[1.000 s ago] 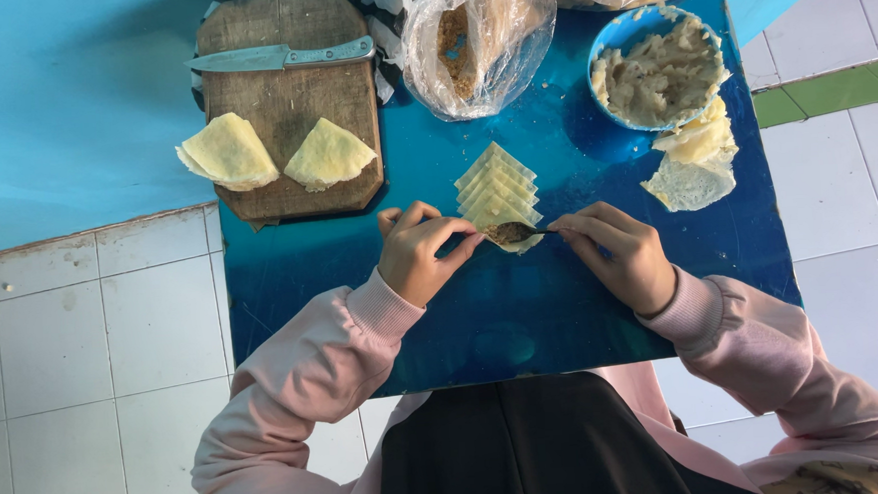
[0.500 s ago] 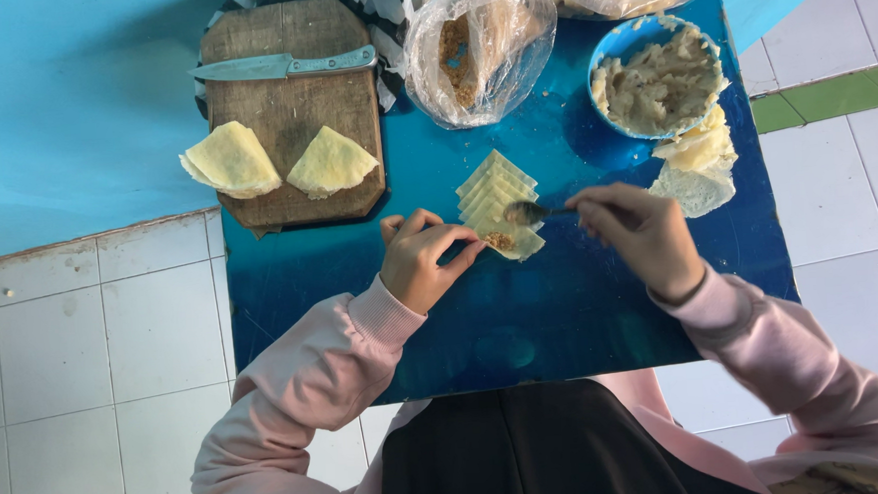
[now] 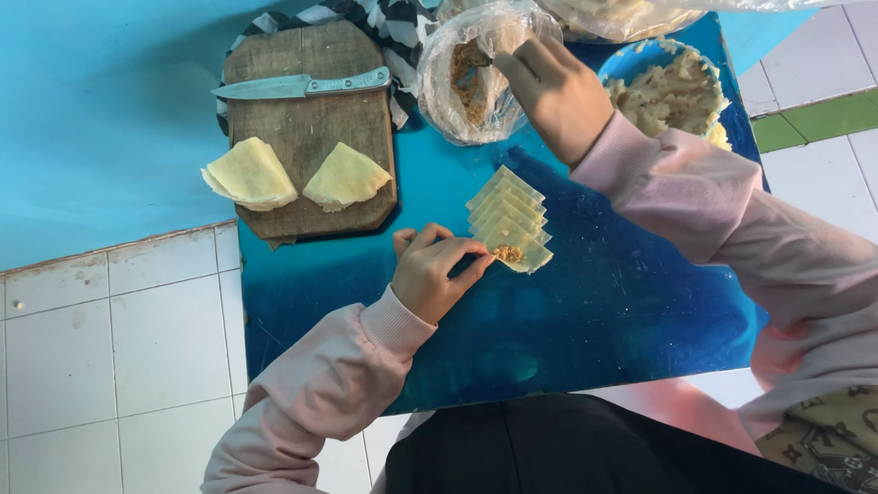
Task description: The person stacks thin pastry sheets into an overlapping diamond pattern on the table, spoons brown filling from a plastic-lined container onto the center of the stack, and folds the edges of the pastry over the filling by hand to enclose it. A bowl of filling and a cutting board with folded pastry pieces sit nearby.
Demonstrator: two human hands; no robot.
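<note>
A fanned stack of square pale dough wrappers (image 3: 507,213) lies on the blue board (image 3: 602,309). The nearest wrapper carries a small heap of brown filling (image 3: 509,254). My left hand (image 3: 438,269) rests on that wrapper's near corner, fingertips pressing its edge. My right hand (image 3: 554,91) reaches into a clear plastic bag of brown filling (image 3: 470,70) at the back, holding a spoon whose bowl is inside the bag.
A wooden cutting board (image 3: 308,134) at the back left holds a knife (image 3: 300,85) and two folded wrapper stacks (image 3: 295,174). A blue bowl of folded dumplings (image 3: 671,89) sits at the back right. White floor tiles surround the board.
My right hand has lifted from the wrapper stack and moved back into the filling bag. My left hand has stayed on the wrapper's corner.
</note>
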